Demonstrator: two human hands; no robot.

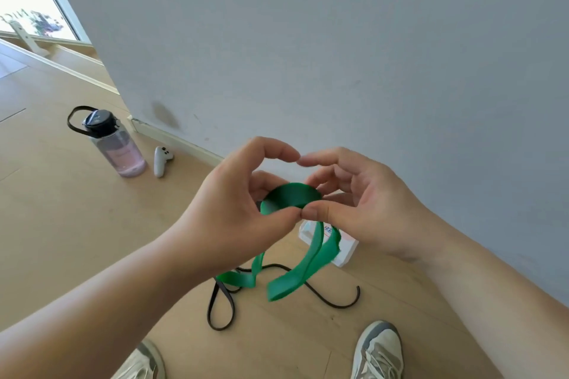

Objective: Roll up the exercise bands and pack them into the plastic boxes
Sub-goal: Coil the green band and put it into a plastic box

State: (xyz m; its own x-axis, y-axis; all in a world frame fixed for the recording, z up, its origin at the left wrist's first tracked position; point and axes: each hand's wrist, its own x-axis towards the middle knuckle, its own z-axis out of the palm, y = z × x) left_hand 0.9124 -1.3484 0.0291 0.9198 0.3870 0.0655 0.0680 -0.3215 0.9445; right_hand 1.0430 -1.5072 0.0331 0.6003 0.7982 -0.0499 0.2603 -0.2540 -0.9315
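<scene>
A green exercise band (291,197) is held up in front of me, its upper end curled into a loose coil and the rest hanging down in loops. My left hand (243,206) and my right hand (357,203) both pinch the coil, thumbs meeting at its front edge. On the wooden floor below lies a thin black band (220,306), spread in loops. A clear plastic box (345,251) rests by the wall, mostly hidden behind my hands and the green band.
A water bottle (115,144) with a black lid and strap stands on the floor at the left, a white controller (161,160) beside it. A grey wall (308,40) rises close ahead. My two shoes (377,351) are at the bottom edge.
</scene>
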